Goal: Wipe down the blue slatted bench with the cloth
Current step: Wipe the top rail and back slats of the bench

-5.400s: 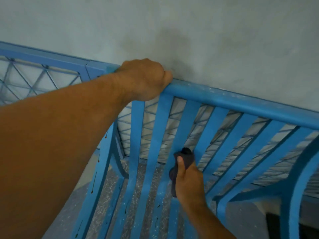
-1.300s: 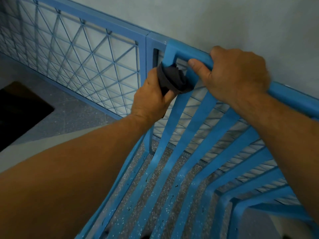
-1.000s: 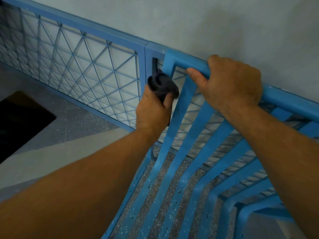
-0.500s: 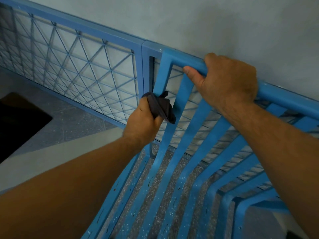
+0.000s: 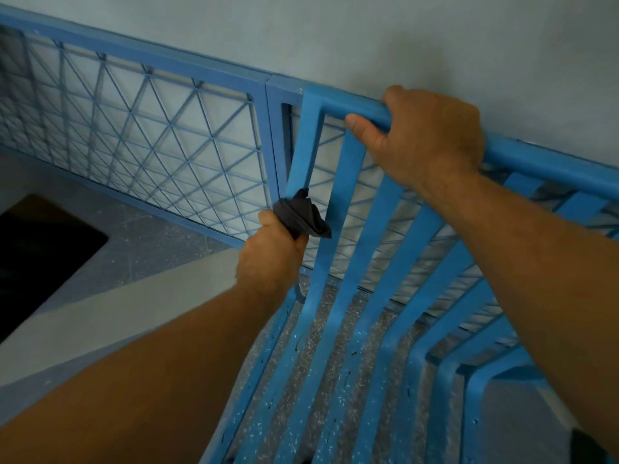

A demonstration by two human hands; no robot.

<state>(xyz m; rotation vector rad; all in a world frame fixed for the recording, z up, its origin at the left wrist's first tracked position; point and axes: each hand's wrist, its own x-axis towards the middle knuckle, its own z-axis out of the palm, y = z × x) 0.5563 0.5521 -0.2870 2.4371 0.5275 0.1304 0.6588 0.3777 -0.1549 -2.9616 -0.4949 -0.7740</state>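
Note:
The blue slatted bench (image 5: 351, 296) fills the lower right, its curved slats running from the top rail down toward me. My left hand (image 5: 268, 262) grips a bunched dark grey cloth (image 5: 301, 217) and holds it against the leftmost back slat, about halfway down the backrest. My right hand (image 5: 422, 139) is curled over the bench's top rail near its left corner, thumb lying along the front of the rail.
A blue lattice railing panel (image 5: 150, 135) runs along the pale wall (image 5: 335, 35) to the left and behind the bench. Speckled grey floor (image 5: 140, 249) shows below, with a dark mat (image 5: 37, 249) at the far left.
My left hand with the cloth has slid down the leftmost slat from near the top rail to mid-backrest. My right hand has stayed gripping the top rail.

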